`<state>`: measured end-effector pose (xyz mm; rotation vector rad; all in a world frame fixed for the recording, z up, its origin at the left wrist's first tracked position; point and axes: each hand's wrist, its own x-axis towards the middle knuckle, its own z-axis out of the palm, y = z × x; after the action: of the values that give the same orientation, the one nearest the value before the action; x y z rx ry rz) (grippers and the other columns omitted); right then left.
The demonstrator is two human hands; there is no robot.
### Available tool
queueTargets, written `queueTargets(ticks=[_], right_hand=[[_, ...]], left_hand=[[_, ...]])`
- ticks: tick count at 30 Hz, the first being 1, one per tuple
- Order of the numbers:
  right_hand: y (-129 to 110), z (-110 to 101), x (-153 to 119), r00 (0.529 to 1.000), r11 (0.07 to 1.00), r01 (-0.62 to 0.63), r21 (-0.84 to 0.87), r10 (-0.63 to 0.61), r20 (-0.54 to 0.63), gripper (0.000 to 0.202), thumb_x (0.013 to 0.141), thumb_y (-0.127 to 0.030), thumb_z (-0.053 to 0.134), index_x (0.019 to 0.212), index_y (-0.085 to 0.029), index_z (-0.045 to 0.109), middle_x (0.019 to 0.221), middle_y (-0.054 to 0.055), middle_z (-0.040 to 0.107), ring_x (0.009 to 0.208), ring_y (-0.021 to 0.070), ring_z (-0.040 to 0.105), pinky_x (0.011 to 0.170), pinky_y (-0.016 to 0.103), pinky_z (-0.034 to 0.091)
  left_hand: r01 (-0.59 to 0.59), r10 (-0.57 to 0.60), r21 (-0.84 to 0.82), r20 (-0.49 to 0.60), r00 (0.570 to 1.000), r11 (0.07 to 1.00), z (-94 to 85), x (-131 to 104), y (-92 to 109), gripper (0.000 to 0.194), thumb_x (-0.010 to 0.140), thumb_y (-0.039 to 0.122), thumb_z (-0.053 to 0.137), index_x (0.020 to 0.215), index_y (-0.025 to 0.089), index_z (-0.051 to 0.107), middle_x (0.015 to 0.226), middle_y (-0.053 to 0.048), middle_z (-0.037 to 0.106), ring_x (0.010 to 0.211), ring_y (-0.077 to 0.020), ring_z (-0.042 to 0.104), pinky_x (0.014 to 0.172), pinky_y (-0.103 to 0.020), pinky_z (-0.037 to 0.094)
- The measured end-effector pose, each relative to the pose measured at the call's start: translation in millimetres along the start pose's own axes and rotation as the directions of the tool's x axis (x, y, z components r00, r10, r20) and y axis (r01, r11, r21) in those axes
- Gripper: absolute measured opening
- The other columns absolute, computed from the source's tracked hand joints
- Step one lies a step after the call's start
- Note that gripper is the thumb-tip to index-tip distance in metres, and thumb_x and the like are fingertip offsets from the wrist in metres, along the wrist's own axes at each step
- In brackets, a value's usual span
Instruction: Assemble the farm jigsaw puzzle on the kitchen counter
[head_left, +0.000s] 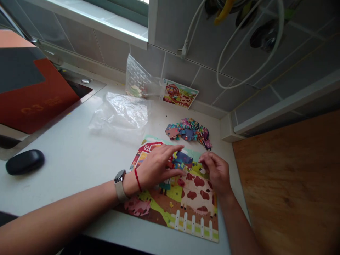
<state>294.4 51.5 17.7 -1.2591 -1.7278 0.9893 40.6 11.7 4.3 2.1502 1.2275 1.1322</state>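
A farm jigsaw puzzle point(170, 207) lies on the white counter, with a spotted cow, a red barn and a white fence. My left hand point(152, 166) rests over its upper left part, thumb and fingers spread apart. Dark blue jigsaw pieces point(184, 159) lie on the puzzle between those fingertips; I cannot tell whether the fingers touch them. Above the puzzle's right side, near the cow's back, my right hand point(219, 173) has its fingers curled into a pinch. What it holds, if anything, is hidden. A pile of loose jigsaw pieces point(188, 131) sits just behind the puzzle.
A picture card point(180, 94) leans against the tiled wall beside a clear bag with pieces point(136, 83). A crumpled plastic bag point(124, 113) lies left of them. A black mouse-shaped object point(25, 162) and an orange box point(32, 88) are at left; a wooden panel point(289, 177) is at right.
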Motion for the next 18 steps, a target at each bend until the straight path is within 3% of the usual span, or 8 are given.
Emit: queueTargets(ticks=[2,5,9,12,15,18], right_hand=[[3,-3,3,0.999,0.979,0.049,-0.2,-0.046,0.021,0.027,0.095,-0.049,0.071,0.089,-0.023,0.077,0.093,0.005,0.069,0.078,0.0195,0.064,0.068,0.03,0.053],[3,-2,4,0.974,0.909,0.192,-0.369,-0.131,0.184,0.025,0.088,-0.043,0.08,0.109,-0.028,0.082,0.119,0.009,0.068,0.107,0.0266,0.067,0.094,0.041,0.056],[0,10,-1,0.94,0.878,0.279,-0.39,-0.168,0.295,0.02,0.091,-0.034,0.078,0.11,-0.031,0.082,0.113,0.008,0.07,0.11,0.0277,0.066,0.1,0.046,0.055],[-2,21,-5,0.942,0.91,0.282,-0.303,-0.203,0.268,0.023,0.092,-0.034,0.079,0.114,-0.029,0.08,0.116,0.008,0.07,0.11,0.0263,0.068,0.1,0.042,0.056],[-5,25,-7,0.968,0.95,0.228,-0.215,-0.197,0.153,0.025,0.096,-0.037,0.073,0.118,-0.027,0.078,0.122,0.009,0.069,0.112,0.0249,0.068,0.098,0.039,0.057],[-8,22,-7,0.988,0.978,0.156,-0.141,-0.153,0.028,0.023,0.103,-0.039,0.061,0.107,-0.024,0.079,0.106,0.008,0.073,0.1,0.0224,0.07,0.088,0.035,0.058]], left_hand=[[0.076,-0.074,0.02,-0.082,0.994,0.997,-2.7,2,-6,0.067,0.091,0.049,0.081,0.146,0.023,0.051,0.129,-0.012,0.07,0.114,-0.028,0.07,0.099,-0.046,0.06],[0.099,-0.1,-0.015,-0.16,0.982,0.995,-5.7,5,-18,0.064,0.09,0.046,0.082,0.144,0.026,0.053,0.13,-0.01,0.07,0.115,-0.0257,0.07,0.101,-0.045,0.061],[0.071,-0.079,-0.063,-0.129,0.988,0.995,-7.2,7,-24,0.064,0.088,0.041,0.085,0.143,0.026,0.054,0.134,-0.01,0.068,0.116,-0.0247,0.069,0.099,-0.043,0.063],[0.067,-0.075,-0.082,-0.103,0.992,0.994,-5.4,6,-20,0.076,0.086,0.037,0.087,0.15,0.027,0.048,0.136,-0.01,0.067,0.116,-0.0248,0.069,0.095,-0.04,0.064],[0.059,-0.072,-0.129,-0.102,0.992,0.99,-2.2,3,-16,0.095,0.084,0.035,0.089,0.16,0.03,0.032,0.136,-0.011,0.067,0.114,-0.0241,0.07,0.095,-0.04,0.063],[0.025,-0.033,-0.099,-0.076,0.997,0.995,0.0,3,-16,0.1,0.083,0.036,0.09,0.162,0.03,0.029,0.133,-0.011,0.069,0.113,-0.0257,0.071,0.098,-0.044,0.062]])
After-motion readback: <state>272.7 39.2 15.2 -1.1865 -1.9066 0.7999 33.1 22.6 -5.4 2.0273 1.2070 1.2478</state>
